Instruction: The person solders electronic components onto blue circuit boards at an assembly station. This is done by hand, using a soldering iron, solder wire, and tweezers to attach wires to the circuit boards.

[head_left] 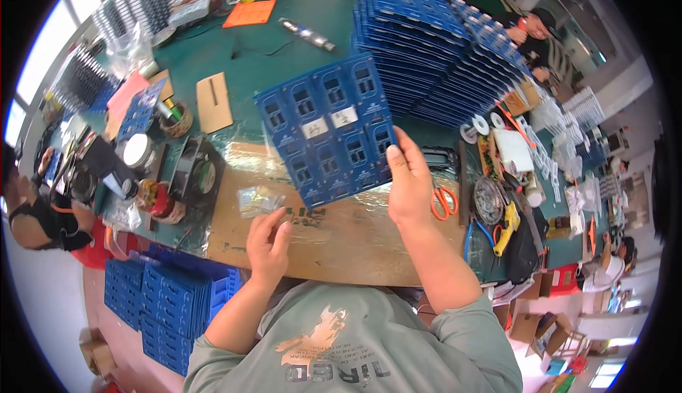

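A blue circuit board panel [325, 153] with rows of repeated cut-outs and two white labels is held up, tilted, over the brown work mat [355, 251]. My right hand [410, 180] grips it by its lower right edge, thumb on the face that shows. My left hand [268, 246] is off the panel, below its lower left corner, with the fingers loosely bent apart and nothing in them. Just beyond those fingers lies a small clear plastic bag [259, 200] with little parts in it.
Tall stacks of blue panels [419, 59] stand at the back right. Orange-handled scissors [445, 203], pliers [482, 235] and a yellow tool [507, 228] lie to the right. A black fan [197, 173] and jars stand left. More panels [167, 301] fill a blue crate below the table's left edge.
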The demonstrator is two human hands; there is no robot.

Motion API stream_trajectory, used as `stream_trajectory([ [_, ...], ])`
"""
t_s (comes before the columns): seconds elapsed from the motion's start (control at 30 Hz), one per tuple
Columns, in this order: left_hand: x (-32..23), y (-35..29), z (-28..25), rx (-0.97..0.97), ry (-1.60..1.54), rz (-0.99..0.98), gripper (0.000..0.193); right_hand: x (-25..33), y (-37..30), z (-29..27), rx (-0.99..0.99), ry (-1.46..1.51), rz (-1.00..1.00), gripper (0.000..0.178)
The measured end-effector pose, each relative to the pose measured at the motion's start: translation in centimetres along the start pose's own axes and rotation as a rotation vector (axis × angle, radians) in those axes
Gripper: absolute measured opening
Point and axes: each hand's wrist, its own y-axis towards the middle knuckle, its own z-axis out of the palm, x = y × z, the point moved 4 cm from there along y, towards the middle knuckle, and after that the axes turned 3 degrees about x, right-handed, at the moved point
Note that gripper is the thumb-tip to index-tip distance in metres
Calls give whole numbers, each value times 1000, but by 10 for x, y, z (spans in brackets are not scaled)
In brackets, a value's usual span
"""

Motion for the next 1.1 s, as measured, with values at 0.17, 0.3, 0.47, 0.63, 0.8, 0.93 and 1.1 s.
stream_trajectory([
  [0.17, 16, -4, -5, -1, 40, -8, 23, 23, -32, -24, 88, -322, -42, 39],
  [0.3, 25, -8, -8, 51, -37, -58, 26, 68, -66, -67, 28, -280, 15, 38],
  [0.47, 31, -5, -1, 63, -20, -48, 28, 123, -113, -166, -462, -52, -21, 45],
  [0.63, 37, -6, -2, 73, 0, -99, 29, 225, -152, -258, -773, 170, -538, 34],
  [0.8, 42, -5, -1, 79, 31, -125, 29, 235, -187, -357, -797, 148, -604, 32],
  [0.93, 31, -3, 2, 107, 73, -118, 26, 226, -177, -403, -986, 39, -511, 35],
  [1.1, 30, -1, 1, 105, 211, -54, 25, 196, -120, -443, -984, 39, -375, 31],
])
